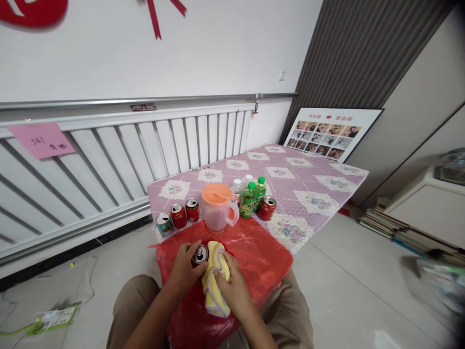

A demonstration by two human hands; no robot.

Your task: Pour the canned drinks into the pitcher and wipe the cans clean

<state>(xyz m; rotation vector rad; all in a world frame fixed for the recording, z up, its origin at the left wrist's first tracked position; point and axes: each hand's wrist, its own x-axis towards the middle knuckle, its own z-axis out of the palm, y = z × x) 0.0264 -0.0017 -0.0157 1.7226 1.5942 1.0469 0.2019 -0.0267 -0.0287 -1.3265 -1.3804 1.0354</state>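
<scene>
Lilac flowered cloth (316,167) over the surface (250,167)
Three cans (178,216), a lidded jug (213,212), bottles (247,202) and a red can (267,210) stand left to right near frame centre; red plastic sheeting (259,254) overlaps the lower edge.

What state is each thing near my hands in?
Dark red metal can: held in the left hand
Yellow cloth with purple edging: bunched in the right hand
Clear plastic pitcher with orange lid: covered, upright
Two green-capped plastic bottles: capped, upright
Two white-capped plastic bottles: capped, partly hidden
Red metal can beside the bottles: open, upright
Two red metal cans left of the pitcher: upright
Teal metal can: upright
Red plastic sheet: spread, wrinkled
</scene>
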